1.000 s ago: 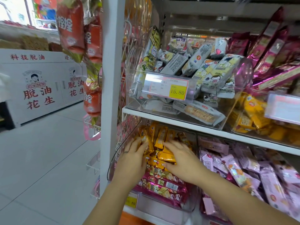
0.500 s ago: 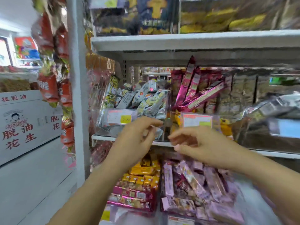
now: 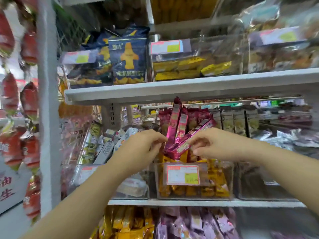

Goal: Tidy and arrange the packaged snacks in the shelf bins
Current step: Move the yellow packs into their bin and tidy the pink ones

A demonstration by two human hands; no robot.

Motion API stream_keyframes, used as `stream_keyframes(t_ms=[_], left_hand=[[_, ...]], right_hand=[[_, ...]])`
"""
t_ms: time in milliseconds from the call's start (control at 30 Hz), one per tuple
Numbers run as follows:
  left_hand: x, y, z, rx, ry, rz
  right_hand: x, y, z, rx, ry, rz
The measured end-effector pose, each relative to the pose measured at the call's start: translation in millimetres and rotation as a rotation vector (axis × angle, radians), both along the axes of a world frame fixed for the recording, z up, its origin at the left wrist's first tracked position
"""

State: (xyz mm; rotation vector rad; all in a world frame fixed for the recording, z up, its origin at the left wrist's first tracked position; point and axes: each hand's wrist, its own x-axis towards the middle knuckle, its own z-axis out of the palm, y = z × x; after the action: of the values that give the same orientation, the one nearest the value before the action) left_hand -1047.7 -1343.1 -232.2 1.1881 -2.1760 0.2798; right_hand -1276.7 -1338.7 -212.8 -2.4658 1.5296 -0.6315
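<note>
Several magenta snack packs (image 3: 174, 125) stand upright in a clear middle-shelf bin (image 3: 229, 180), above yellow and orange packs (image 3: 212, 188). One magenta pack (image 3: 198, 133) lies slanted across them. My right hand (image 3: 215, 144) pinches the lower end of this slanted pack. My left hand (image 3: 145, 145) has its fingers curled at the bottom edge of the upright magenta packs and seems to pinch one. A price label (image 3: 183, 175) is fixed to the bin's front.
The bin to the left (image 3: 82, 176) holds white and grey packs (image 3: 105, 150). Navy bags (image 3: 127, 57) and yellow packs (image 3: 181, 68) fill the shelf above (image 3: 189, 88). Red packs (image 3: 29, 100) hang beside a white post (image 3: 48, 126). Yellow and purple packs (image 3: 196, 223) lie below.
Both hands have left the yellow packs in the lower bin and risen to the middle shelf. They now meet at the magenta packs, and the view has tilted upward.
</note>
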Motion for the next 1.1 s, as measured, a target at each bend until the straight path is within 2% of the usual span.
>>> stream_keyframes(t_ms=[133,233,367,467,633,767,867,1100], left_hand=[[1.6,-21.8,7.1,-0.068,-0.121,-0.005],[-2.0,-36.7,23.2,-0.109,-0.194,-0.011],[-13.6,-63.0,44.6,-0.031,-0.198,0.03],[-31.9,-90.6,54.7,0.098,-0.25,0.126],[-65.5,-121.8,56.4,0.357,-0.138,0.13],[-76.6,-134.8,50.1,0.432,-0.041,0.115],[-76.1,-135.0,49.7,0.435,0.06,0.076],[-70.3,-135.8,46.9,0.49,0.269,-0.005]], right_hand=[[12.5,-40.0,11.0,0.231,-0.094,-0.178],[16.4,-70.6,17.1,0.234,-0.073,-0.226],[20.3,-100.2,15.6,0.27,-0.165,-0.253],[18.8,-110.0,7.6,0.263,-0.371,-0.274],[18.3,-120.5,-3.5,0.268,-0.766,-0.286],[18.2,-129.6,0.9,0.279,-0.988,-0.296],[16.7,-132.9,1.6,0.317,-1.027,-0.279],[21.8,-141.8,3.3,0.383,-0.97,-0.222]])
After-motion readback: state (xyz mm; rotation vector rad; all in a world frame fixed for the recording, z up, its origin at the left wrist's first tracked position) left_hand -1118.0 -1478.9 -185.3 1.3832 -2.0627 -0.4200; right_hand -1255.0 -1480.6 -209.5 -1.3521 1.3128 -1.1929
